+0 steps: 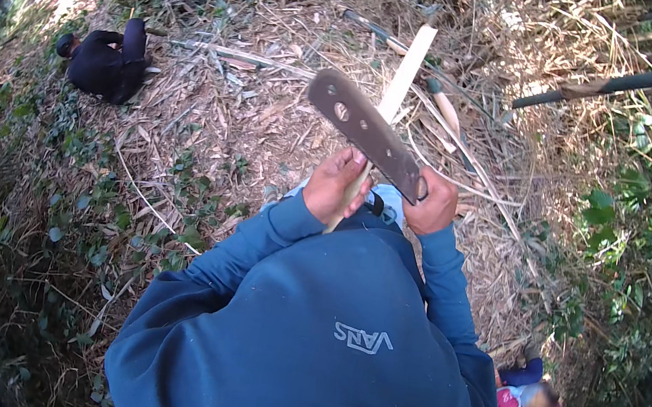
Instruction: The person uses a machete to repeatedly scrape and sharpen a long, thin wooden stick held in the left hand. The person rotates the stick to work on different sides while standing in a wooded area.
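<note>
Left fingers (357,199) curled round strip (408,70); right fingers (437,200) closed at blade's (372,137) right end. Strip looks light, springy: grip low.

Person in dark clothes (102,75), green leaves (600,213)

Dk brn blade (376,138), pale ylw strip (408,70)

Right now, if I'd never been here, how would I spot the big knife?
Start at the blue sweatshirt, lower middle, and follow its right sleeve to the right hand. That hand grips the broad dark knife, slanted across a pale bamboo strip; unlike the strip, it has round holes.
</note>
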The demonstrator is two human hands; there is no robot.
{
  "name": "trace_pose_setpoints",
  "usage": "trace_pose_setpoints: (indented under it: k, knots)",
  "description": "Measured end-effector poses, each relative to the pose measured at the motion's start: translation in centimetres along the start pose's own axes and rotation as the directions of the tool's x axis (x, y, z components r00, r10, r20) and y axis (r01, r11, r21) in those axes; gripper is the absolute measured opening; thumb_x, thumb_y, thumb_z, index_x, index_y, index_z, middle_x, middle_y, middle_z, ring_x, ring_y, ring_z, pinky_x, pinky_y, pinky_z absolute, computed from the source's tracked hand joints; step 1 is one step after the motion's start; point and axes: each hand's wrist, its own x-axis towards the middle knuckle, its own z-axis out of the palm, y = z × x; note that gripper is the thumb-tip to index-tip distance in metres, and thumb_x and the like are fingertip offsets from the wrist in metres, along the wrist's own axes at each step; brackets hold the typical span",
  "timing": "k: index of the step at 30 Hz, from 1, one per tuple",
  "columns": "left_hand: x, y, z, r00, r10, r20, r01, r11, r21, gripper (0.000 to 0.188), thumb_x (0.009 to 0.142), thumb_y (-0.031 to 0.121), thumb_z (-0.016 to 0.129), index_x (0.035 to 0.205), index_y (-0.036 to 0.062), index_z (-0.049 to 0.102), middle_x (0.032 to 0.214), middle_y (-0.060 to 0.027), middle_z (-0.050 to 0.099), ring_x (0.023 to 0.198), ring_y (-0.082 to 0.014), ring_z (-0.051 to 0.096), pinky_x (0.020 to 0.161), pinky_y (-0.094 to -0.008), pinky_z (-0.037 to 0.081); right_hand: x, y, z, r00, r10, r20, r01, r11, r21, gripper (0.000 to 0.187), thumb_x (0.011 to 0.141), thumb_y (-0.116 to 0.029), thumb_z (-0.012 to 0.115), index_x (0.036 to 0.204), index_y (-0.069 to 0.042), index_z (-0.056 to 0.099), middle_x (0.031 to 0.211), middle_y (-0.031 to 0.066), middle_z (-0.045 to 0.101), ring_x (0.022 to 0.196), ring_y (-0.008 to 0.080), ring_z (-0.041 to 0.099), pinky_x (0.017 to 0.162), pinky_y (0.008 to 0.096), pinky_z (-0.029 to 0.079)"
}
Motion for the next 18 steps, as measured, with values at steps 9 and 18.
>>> trace_pose_setpoints:
  k: [9,18]
  knots:
    - [-1.1,-0.3,0.6,0.986,-0.155,-0.058,0.162,0.975,0.151,0.016,0.101,0.02,0.039,0.099,0.0085,0.05,0.069,-0.0018,0.047,0.044,-0.0077,0.036,0.036,-0.0219,0.028,-1.9,0.0,0.6,0.993,-0.063,-0.102,0.052,0.993,-0.106,0.029,0.071,-0.022,0.069,0.063,-0.003,0.049,0.059,0.0167,0.053,0.055,0.0352,0.056,0.05,0.0425,0.041]
    - [0.5,-0.4,0.9,0.985,-0.17,0.01,0.167,0.976,0.141,0.021,0.102,0.03,0.041,0.102,0.0111,0.05,0.068,-0.0011,0.046,0.044,-0.0067,0.036,0.036,-0.0203,0.026,-0.6,1.5,0.0,0.987,-0.075,-0.143,0.048,0.983,-0.179,0.032,0.072,-0.028,0.071,0.065,-0.004,0.051,0.06,0.0151,0.053,0.055,0.0337,0.055,0.051,0.0401,0.037]
